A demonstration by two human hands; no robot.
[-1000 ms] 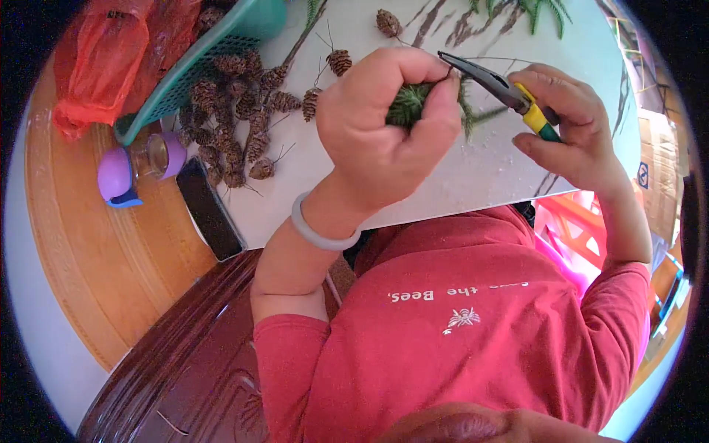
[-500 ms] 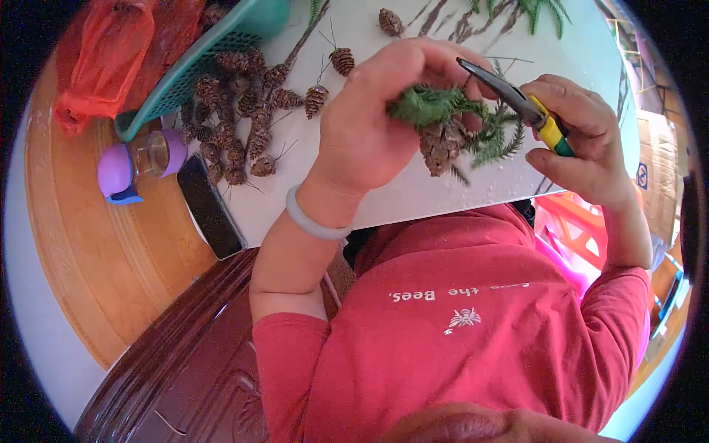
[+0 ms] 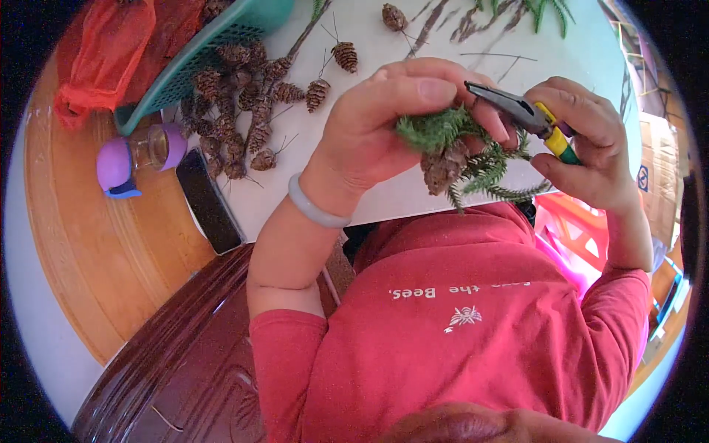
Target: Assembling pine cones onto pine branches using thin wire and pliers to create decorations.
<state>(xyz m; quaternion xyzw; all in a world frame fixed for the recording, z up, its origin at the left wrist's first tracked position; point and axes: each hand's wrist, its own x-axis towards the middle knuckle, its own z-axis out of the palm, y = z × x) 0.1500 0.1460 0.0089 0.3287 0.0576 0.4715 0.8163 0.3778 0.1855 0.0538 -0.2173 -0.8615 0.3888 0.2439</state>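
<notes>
My left hand point(image 3: 369, 125), with a pale bangle point(image 3: 314, 203) at the wrist, is closed around a green pine sprig point(image 3: 432, 131). A brown pine cone point(image 3: 445, 168) hangs among its needles, below my fingers. My right hand point(image 3: 583, 136) grips pliers point(image 3: 521, 111) with yellow and green handles. Their dark jaws point left, with the tip by my left fingertips; whether they pinch a wire there I cannot make out. Past my hands a thin dark wire point(image 3: 498, 55) lies on the white table.
Several pine cones point(image 3: 235, 151) with wires are heaped at the left, beside a tilted green basket point(image 3: 196, 63) and red mesh bag point(image 3: 103, 59). A phone point(image 3: 209, 203) and purple-capped bottle point(image 3: 148, 153) lie near the table's left edge. Green sprigs point(image 3: 543, 13) lie at the far side.
The sprig and cone have come slightly lower and nearer my body. My left thumb now shows along the top of the sprig. The pliers have tilted flatter and shifted slightly right.
</notes>
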